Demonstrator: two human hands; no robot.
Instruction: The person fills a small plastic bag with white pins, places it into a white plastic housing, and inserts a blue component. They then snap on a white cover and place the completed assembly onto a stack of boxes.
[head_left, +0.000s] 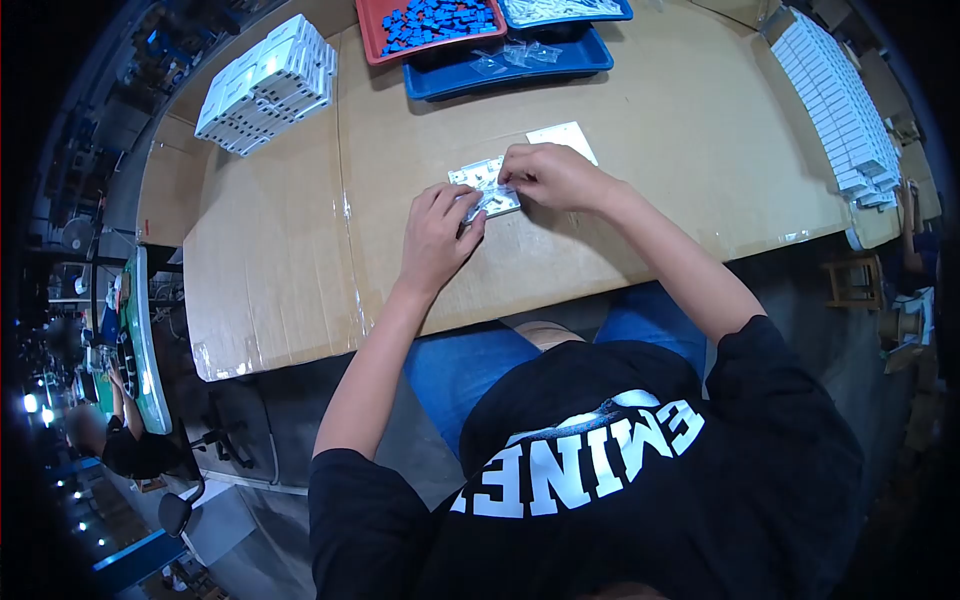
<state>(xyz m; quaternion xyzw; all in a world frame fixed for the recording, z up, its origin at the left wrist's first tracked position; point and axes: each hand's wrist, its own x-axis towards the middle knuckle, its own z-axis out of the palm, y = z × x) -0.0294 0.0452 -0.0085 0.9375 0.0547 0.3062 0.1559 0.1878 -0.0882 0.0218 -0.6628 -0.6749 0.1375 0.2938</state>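
Your left hand (438, 240) lies flat and half-curled over the near left end of a small white plate (487, 186), fingers pressing it down onto the cardboard-covered table (640, 130). Your right hand (552, 176) is pinched shut at the plate's far right end; whether it grips the plate's edge or some small part on it, you cannot tell from here, as the fingers cover the spot.

The plate sits near the middle of the table, just in front of you. Its long axis runs from about 8 o'clock to 2 o'clock, the 8 o'clock end under your left fingers, the 2 o'clock end under your right. Its face looks up. A second white plate (566, 138) lies just beyond it at 1 o'clock, almost touching your right hand.

What may go wrong: the plate rests on smooth cardboard, and if your left hand eases off while the right pulls or pushes, the plate will likely slide or swing round toward 2 o'clock and knock the second plate. A tight pinch on something small may also slip, and the part could skip away across the table. The blue tray (510, 72) with clear bags and the red tray (375, 30) of blue pieces stand well apart at 12 o'clock, so a reach there would leave the plate unheld. The white stack (268, 85) at 10 o'clock and the white rows (835, 100) at 2 o'clock are far enough off to be safe
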